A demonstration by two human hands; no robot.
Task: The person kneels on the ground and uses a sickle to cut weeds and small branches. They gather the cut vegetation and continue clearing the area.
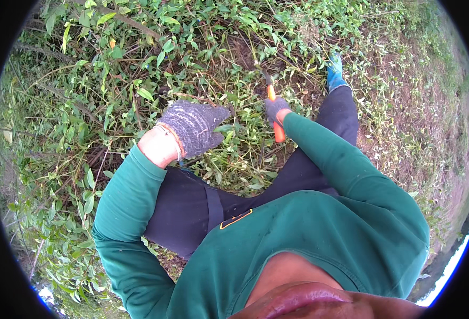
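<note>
My left hand (194, 127), in a grey knitted glove, hovers over the weeds at the middle left. Its thumb stands apart from the fingers, and a green leaf shows in the gap; I see nothing gripped there. In a matching glove, my right hand (276, 110) is closed round the orange handle of a sickle (279, 133). The sickle's narrow dark blade points away from me, its far end among stems and leaves. Low green weeds (245, 135) grow under and between both hands.
Denser leafy plants (85, 106) with woody stems fill the left side and the far edge. To the right lies ground with dry, thin growth (399, 122). My dark-trousered legs are spread, with a blue boot (336, 72) beyond my right arm.
</note>
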